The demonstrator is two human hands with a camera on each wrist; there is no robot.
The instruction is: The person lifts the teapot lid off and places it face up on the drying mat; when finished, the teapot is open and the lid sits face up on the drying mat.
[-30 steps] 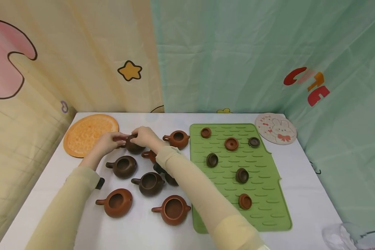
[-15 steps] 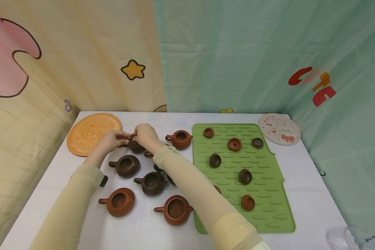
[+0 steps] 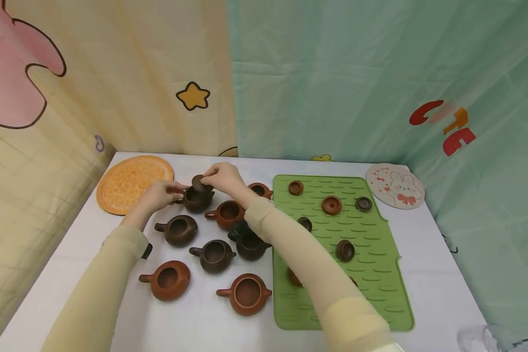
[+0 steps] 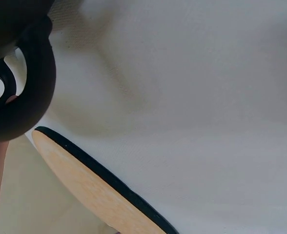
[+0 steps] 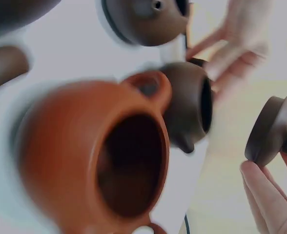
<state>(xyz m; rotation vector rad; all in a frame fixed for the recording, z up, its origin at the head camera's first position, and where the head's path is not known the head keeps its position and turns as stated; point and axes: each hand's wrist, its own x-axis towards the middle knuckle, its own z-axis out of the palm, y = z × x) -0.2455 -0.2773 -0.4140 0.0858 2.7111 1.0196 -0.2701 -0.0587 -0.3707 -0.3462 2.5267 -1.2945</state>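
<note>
My left hand (image 3: 162,195) grips the handle of a dark brown teapot (image 3: 197,201) at the back left, beside the orange mat. My right hand (image 3: 225,177) pinches a dark lid (image 3: 200,183) by its knob, just above and behind that teapot. In the right wrist view the lid (image 5: 270,130) is tilted on edge, apart from the teapot (image 5: 186,105), whose mouth is uncovered. A lidless red-brown teapot (image 3: 229,214) stands close by. The left wrist view mostly shows another dark teapot's handle (image 4: 41,92), with my fingers partly hidden behind it.
Several lidless teapots stand nearer, such as a dark one (image 3: 213,255) and a red one (image 3: 248,295). The green mat (image 3: 374,303) bears several small lids. A round orange mat (image 3: 134,183) and a rabbit coaster (image 3: 396,185) lie at the back corners.
The right hand has lifted the lid up and away from the dark teapot, uncovering its mouth. The left hand has stayed at the handle. The view has shifted slightly.
</note>
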